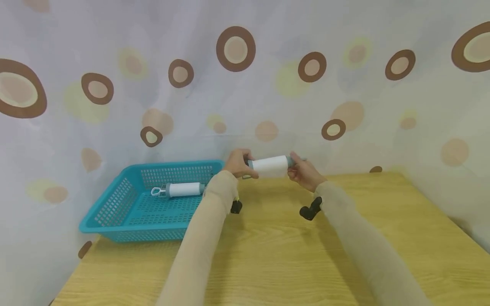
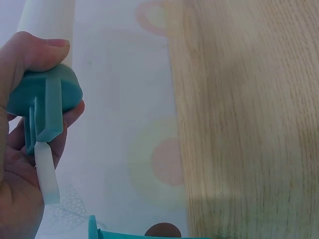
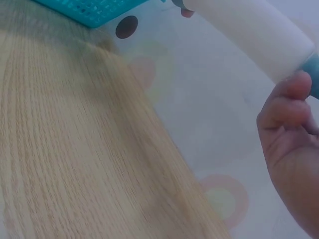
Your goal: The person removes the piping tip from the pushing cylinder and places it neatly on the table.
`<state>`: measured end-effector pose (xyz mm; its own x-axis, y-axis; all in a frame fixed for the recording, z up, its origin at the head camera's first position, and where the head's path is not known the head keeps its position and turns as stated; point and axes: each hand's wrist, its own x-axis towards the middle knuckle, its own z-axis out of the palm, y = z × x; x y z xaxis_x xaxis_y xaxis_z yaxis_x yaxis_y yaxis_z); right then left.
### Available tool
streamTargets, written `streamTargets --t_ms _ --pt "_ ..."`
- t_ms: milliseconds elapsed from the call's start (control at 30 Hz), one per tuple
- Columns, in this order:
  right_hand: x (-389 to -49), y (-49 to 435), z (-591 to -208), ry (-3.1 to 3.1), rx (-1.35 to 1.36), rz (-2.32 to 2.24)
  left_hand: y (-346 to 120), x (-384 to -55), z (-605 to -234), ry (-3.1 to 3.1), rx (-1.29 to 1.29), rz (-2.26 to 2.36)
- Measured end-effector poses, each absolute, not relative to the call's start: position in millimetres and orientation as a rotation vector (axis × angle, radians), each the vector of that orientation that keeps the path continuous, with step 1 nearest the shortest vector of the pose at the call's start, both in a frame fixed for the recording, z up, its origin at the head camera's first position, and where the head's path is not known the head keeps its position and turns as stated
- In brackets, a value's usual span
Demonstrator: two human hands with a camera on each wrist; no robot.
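Both hands hold one white hand pump (image 1: pixel 270 164) with grey-teal ends, raised level over the back edge of the table. My left hand (image 1: pixel 237 163) grips its handle end. In the left wrist view, the thumb lies along the white barrel by the teal cap (image 2: pixel 55 92), and a white pull handle (image 2: pixel 47 174) sticks out by the palm. At the other end, the nozzle end, my right hand (image 1: pixel 306 174) pinches the teal tip (image 3: pixel 313 74); some of its fingers are hidden in the right wrist view.
A teal plastic basket (image 1: pixel 103 229) stands on the left of the wooden table (image 1: pixel 275 263). In it lies a second, similar white pump (image 1: pixel 185 189), partly hidden by my left sleeve. A spotted curtain (image 1: pixel 268 85) hangs behind the table's back edge.
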<state>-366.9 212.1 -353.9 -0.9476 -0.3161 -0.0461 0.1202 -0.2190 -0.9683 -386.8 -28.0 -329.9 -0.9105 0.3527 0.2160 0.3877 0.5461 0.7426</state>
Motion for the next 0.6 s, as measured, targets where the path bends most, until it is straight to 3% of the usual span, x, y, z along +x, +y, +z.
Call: streamTargets --t_ms 600 --pt "-369.4 219.3 -360.4 1.658 -0.401 -2.256 -31.5 -389.4 -330.8 -2.746 -0.666 -1.323"
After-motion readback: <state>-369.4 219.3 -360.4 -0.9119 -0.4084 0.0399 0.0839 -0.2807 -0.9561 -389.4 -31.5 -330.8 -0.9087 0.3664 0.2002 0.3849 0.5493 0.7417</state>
